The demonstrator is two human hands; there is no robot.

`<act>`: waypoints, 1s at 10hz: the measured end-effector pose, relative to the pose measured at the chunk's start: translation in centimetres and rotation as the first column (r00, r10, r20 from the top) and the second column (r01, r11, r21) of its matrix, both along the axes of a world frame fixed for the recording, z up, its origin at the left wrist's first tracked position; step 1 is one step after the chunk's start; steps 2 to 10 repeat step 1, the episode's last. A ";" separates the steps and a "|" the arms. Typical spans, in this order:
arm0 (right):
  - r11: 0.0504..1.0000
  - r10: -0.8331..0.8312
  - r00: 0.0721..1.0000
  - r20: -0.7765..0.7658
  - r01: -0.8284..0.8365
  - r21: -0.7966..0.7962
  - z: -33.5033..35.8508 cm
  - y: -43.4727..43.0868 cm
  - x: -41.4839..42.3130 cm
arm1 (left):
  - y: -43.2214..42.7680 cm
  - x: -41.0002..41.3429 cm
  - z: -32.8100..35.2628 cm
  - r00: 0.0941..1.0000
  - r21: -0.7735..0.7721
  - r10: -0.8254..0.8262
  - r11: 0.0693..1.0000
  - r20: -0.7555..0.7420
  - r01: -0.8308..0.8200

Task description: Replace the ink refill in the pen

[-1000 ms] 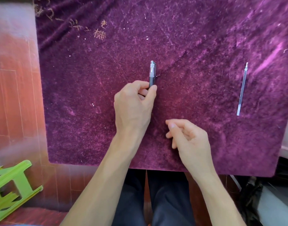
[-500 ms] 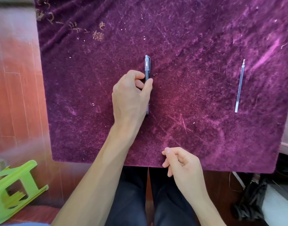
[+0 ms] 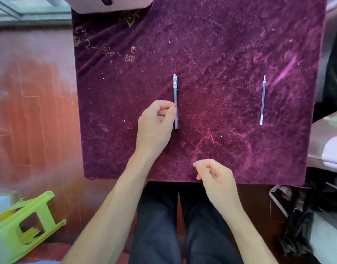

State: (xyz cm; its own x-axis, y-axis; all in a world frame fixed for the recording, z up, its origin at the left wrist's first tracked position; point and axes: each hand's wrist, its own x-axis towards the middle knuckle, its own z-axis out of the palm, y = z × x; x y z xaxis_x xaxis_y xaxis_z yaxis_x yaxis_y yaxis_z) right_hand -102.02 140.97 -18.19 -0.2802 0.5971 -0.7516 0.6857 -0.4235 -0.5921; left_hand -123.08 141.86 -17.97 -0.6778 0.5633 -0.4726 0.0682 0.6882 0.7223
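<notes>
The pen [image 3: 175, 100], clear-barrelled with a dark grip, lies flat and lengthwise on the purple velvet cloth [image 3: 221, 54] near its middle, its whole length in view. My left hand [image 3: 155, 124] rests just left of it. The curled thumb and forefinger tips touch the barrel's left side, and no finger wraps around it. A thin clear ink refill [image 3: 262, 101] lies alone at the cloth's right side, parallel to the pen. My right hand [image 3: 214, 178] hovers loosely curled over the cloth's front edge and holds nothing.
The cloth covers a small table with gold embroidery [image 3: 106, 48] at its far left. A green plastic stool [image 3: 24, 223] lies tipped on the red wood floor at lower left. Dark bags and pale furniture crowd the right edge. My legs are under the table's front.
My left hand had its thumb over the pen with the lower barrel hidden beneath it. Now the hand sits beside the pen and the whole barrel shows. My right hand has drawn back to the front edge.
</notes>
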 end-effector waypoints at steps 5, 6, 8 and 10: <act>0.995 -0.033 0.997 -0.067 0.039 0.094 3.8 0.6 -0.2 | -2.4 0.8 3.0 0.985 0.045 0.048 0.997 0.166 -0.056; 0.995 -0.033 0.997 -0.067 0.039 0.094 3.8 0.6 -0.2 | -2.4 0.8 3.0 0.985 0.045 0.048 0.997 0.166 -0.056; 0.995 -0.033 0.997 -0.067 0.039 0.094 3.8 0.6 -0.2 | -2.4 0.8 3.0 0.985 0.045 0.048 0.997 0.166 -0.056; 0.995 -0.033 0.997 -0.067 0.039 0.094 3.8 0.6 -0.2 | -2.4 0.8 3.0 0.985 0.045 0.048 0.997 0.166 -0.056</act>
